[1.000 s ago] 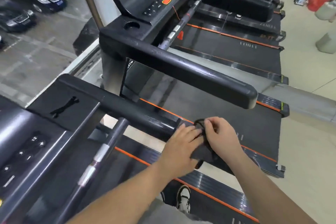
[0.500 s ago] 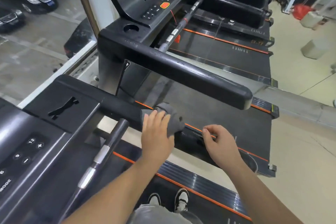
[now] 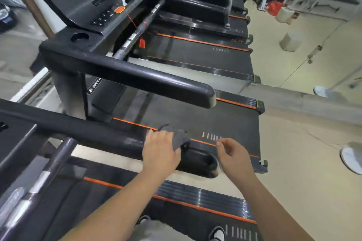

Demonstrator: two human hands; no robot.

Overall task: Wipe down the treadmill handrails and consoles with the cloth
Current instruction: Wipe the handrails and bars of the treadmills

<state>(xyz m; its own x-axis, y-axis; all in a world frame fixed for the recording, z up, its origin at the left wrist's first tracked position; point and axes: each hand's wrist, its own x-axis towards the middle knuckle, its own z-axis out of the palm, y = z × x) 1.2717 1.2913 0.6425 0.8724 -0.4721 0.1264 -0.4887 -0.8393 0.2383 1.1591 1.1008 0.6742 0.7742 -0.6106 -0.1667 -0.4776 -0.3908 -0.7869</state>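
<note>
Sliding outward since half a second before, the left hand (image 3: 159, 152) had carried the grey crumpled cloth (image 3: 179, 139) along the near black padded handrail (image 3: 98, 135) toward its rounded free end. In the head view, its fingers curled over the cloth and pressed it onto the rail's top. The right hand (image 3: 233, 156) hung just beyond that end, loosely curled and holding nothing. The rail's long axis ran from the console side out to that end, so the short remaining stretch lay ahead of the cloth. Only the right hand seemed to stand in the path. Behind the rail, well apart, stood the neighbouring treadmill's black handrail (image 3: 147, 78) and dark button console (image 3: 88, 6).
</note>
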